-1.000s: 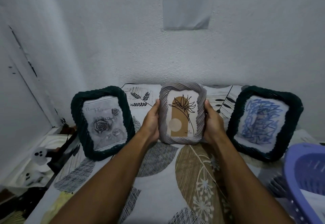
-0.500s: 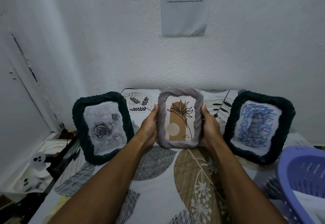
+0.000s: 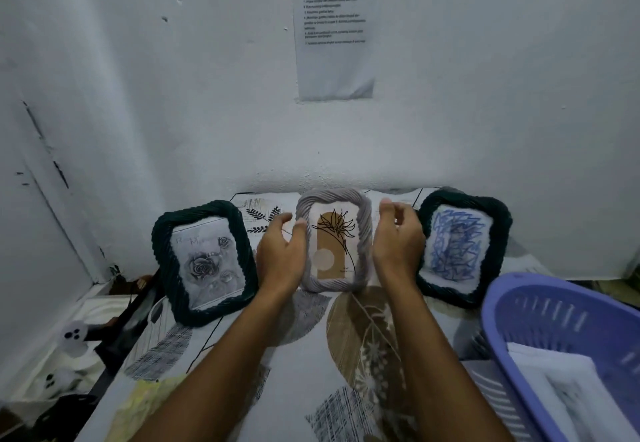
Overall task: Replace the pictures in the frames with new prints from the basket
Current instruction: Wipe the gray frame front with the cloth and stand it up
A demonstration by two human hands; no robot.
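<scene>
No writing reads clearly; my left hand (image 3: 282, 261) and right hand (image 3: 398, 244) hover loosely spread, holding nothing, flanking the grey frame (image 3: 334, 244) standing mid-desk near the back edge, purple basket (image 3: 554, 317) at the right corner

The grey frame (image 3: 334, 244) stands hemmed by dark green frames on the left (image 3: 204, 263) and right (image 3: 462, 249), with only narrow gaps between (each hand fills one). The wall (image 3: 450, 95) blocks behind; the purple basket (image 3: 554, 330) crowds the near right, and the leaf-print cloth (image 3: 304, 365) in front lies open.

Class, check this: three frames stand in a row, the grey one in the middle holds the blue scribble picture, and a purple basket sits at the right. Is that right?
Not quite. The head view shows the grey frame holds a brown arch with a line-drawn plant; the blue scribble is in the right green frame. The purple basket part stands.
</scene>
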